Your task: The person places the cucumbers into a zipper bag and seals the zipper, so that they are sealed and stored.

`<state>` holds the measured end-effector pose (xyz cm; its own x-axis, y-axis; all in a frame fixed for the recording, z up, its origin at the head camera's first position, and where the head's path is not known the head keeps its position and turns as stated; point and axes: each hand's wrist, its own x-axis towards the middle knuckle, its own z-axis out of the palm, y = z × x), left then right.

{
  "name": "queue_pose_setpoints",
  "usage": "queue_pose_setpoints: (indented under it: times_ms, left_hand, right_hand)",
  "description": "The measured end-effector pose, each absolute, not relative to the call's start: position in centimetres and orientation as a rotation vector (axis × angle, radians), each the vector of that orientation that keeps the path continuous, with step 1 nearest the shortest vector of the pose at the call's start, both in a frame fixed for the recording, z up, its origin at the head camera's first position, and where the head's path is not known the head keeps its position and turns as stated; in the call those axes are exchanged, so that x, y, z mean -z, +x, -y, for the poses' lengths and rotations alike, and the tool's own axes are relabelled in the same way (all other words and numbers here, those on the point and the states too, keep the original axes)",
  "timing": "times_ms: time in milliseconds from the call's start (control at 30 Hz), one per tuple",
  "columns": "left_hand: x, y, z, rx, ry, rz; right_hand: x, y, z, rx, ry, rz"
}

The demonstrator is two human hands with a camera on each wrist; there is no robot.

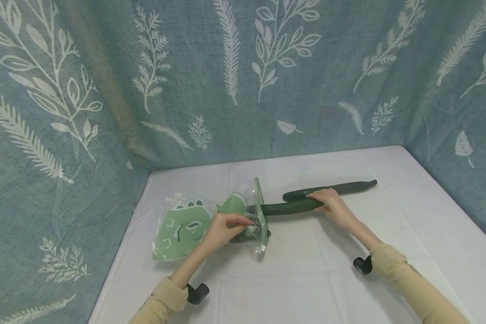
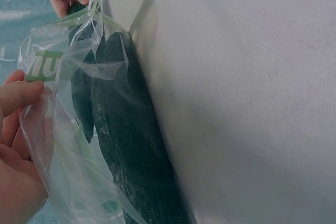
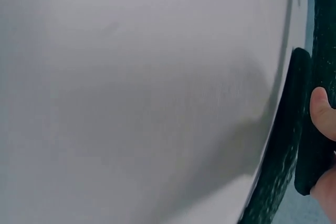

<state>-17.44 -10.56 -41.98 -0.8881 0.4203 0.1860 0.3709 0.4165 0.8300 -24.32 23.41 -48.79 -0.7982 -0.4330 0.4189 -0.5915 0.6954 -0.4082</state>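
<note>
A clear zip bag (image 1: pixel 182 234) with a green cartoon print lies on the left of the table, its mouth turned right. My left hand (image 1: pixel 222 231) pinches the bag's film near the mouth between thumb and fingers. A long dark green cucumber (image 1: pixel 285 208) has its left end inside the mouth, and my right hand (image 1: pixel 334 208) grips its right end. Inside the bag, the left wrist view shows another cucumber (image 2: pixel 131 124) through the film. One more cucumber (image 1: pixel 354 187) lies on the table just behind the gripped one.
A white cloth covers the table (image 1: pixel 291 279). Blue-green curtains (image 1: pixel 202 81) with white leaf prints hang along the back and both sides. A black wrist camera (image 1: pixel 197 294) sits on the left wrist, another camera (image 1: pixel 362 265) on the right.
</note>
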Motion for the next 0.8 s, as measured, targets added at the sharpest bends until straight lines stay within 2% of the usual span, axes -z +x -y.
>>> queue_pose_setpoints:
  times_ms: [800]
  left_hand:
    - [41.3, -17.4, 10.5, -1.491, 0.694, -2.606]
  right_hand:
    - [49.1, -25.1, -18.5, -0.779, 0.834, 2.584]
